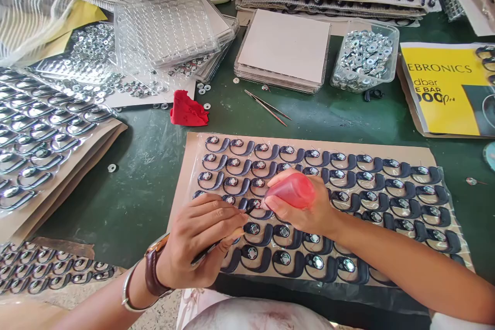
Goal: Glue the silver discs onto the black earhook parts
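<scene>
Clock centred on the view. Sheet (188,170) lies at 4 to 5 o'clock, bearing six rows of parts (297,264); nine counted in the top row, full total not countable under the hands. Right hand (317,211) clasps one bottle (292,191), narrow end toward a fourth-row part; left hand (204,237) pinches one tool (250,209), tip at that same part. Progress: every part in plain view carries a disc (283,257), so placing looks done; work appears under way at one part, and which others are finished cannot be told. Other counts: one tweezers (267,108), 1 o'clock; one red scrap (188,110), 10 o'clock; one tub (395,46), 2 o'clock, its washers (365,51) too many to count.
</scene>
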{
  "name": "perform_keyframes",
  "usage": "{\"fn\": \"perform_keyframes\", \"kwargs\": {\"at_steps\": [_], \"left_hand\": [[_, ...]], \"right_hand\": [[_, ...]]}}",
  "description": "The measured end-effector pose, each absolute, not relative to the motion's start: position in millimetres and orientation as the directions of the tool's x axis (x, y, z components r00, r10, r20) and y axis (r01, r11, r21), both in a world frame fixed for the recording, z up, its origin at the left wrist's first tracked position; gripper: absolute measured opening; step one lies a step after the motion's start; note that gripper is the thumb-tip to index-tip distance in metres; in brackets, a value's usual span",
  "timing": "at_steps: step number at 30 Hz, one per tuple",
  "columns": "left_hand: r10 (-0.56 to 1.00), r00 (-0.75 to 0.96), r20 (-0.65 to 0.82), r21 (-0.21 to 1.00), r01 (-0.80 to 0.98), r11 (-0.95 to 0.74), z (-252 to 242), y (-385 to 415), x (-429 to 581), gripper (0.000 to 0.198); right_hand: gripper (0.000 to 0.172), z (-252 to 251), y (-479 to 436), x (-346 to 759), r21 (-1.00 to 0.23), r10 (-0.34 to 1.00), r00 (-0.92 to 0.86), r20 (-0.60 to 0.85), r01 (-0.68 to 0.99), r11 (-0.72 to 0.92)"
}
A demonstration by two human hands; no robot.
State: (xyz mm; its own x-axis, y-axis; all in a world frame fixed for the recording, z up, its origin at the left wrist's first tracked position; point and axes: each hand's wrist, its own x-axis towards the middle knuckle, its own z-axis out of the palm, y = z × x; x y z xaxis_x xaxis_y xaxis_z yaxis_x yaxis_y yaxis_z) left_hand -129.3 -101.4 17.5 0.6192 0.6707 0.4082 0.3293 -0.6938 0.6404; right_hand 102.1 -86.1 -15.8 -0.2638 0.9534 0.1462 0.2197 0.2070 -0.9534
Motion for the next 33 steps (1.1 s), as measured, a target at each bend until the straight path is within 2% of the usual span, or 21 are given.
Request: {"fn": "perform_keyframes", "kwargs": {"at_steps": [3, 8, 10, 14, 16, 18, 21, 25, 28, 33], "left_hand": [[0.720, 0.571, 0.394, 0.698, 0.324, -0.638, 16, -99, -128, 0.026], [0.756, 0.536, 0.376, 0.729, 0.332, -0.598, 12, -99, -130, 0.025], [0.759, 0.534, 0.371, 0.735, 0.330, -0.592, 12, -100, -131, 0.025], [0.769, 0.522, 0.370, 0.738, 0.337, -0.584, 12, -101, -129, 0.022], [0.782, 0.511, 0.357, 0.739, 0.357, -0.570, 13, -101, -128, 0.018], [0.790, 0.497, 0.359, 0.732, 0.375, -0.569, 13, -103, -128, 0.017], [0.743, 0.511, 0.432, 0.669, 0.371, -0.644, 13, -112, -131, 0.021], [0.565, 0.654, 0.503, 0.461, 0.350, -0.815, 14, -135, -139, 0.024], [0.499, 0.722, 0.480, 0.326, 0.381, -0.865, 14, -152, -141, 0.021], [0.467, 0.750, 0.469, 0.236, 0.403, -0.884, 12, -162, -136, 0.019]], "right_hand": [[0.018, -18, -86, 103, -0.937, 0.932, -0.295, 0.211, 0.210, 0.279], [0.017, -15, -86, 102, -0.904, 0.913, -0.316, 0.257, 0.255, 0.342], [0.020, -10, -84, 100, -0.901, 0.918, -0.335, 0.213, 0.296, 0.318], [0.026, 7, -79, 96, -0.879, 0.923, -0.383, 0.027, 0.430, 0.204], [0.027, 16, -78, 96, -0.886, 0.918, -0.395, -0.012, 0.430, 0.174], [0.027, 21, -81, 97, -0.927, 0.931, -0.363, -0.028, 0.358, 0.112], [0.027, 21, -90, 99, -0.983, 0.969, -0.243, -0.048, 0.185, -0.003], [0.023, 8, -109, 98, -0.998, 0.984, -0.169, -0.052, 0.036, -0.047], [0.021, -4, -119, 94, -0.999, 0.982, -0.187, -0.022, 0.028, -0.017], [0.025, -13, -123, 90, -0.994, 0.972, -0.235, 0.018, 0.103, 0.043]]}}
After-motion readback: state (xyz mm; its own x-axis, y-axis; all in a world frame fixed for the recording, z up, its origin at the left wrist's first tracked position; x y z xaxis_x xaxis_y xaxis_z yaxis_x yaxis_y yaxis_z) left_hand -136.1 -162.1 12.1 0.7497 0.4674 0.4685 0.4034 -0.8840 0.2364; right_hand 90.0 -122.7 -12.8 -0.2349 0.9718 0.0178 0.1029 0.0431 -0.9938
